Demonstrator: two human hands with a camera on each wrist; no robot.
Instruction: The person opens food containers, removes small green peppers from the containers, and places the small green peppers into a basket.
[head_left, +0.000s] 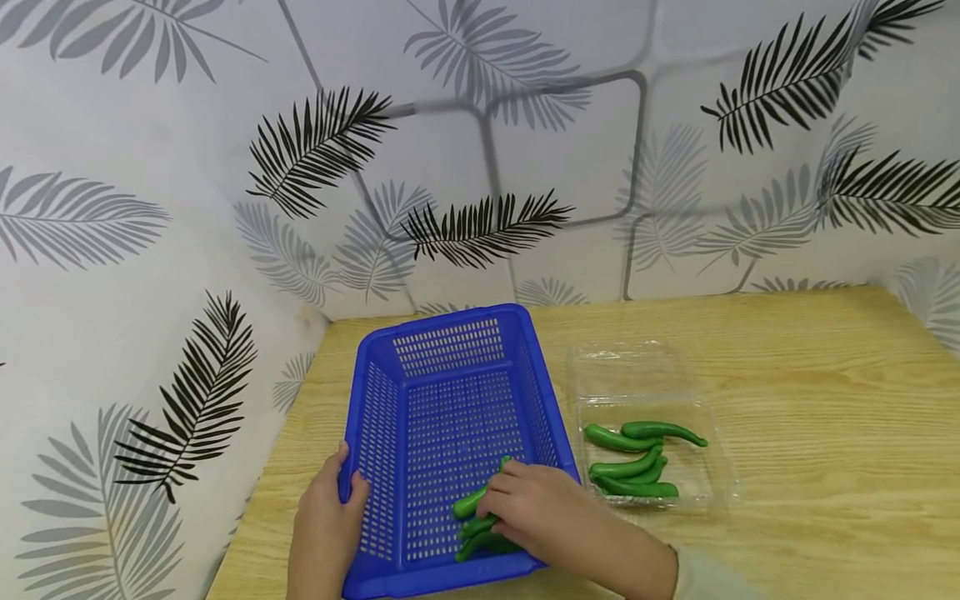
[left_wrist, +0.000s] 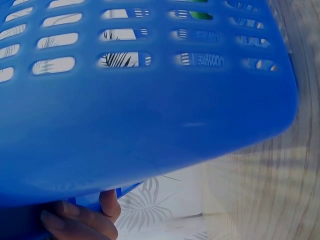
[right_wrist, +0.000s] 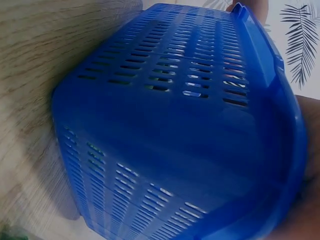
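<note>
Pinching 1 green pepper, the right hand is inside a blue basket the left hand grips.

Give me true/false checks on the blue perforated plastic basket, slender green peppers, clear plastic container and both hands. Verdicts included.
1. The left hand grips the side of the blue perforated plastic basket. True.
2. Slender green peppers lie in both the basket and the clear plastic container. True.
3. The container's lid is closed over the peppers. False: it is folded open, toward the wall.
4. The right hand is over the container. False: it is in the basket, at the peppers there.
5. In the head view, the basket is right of the container. False: it is on the left.
</note>
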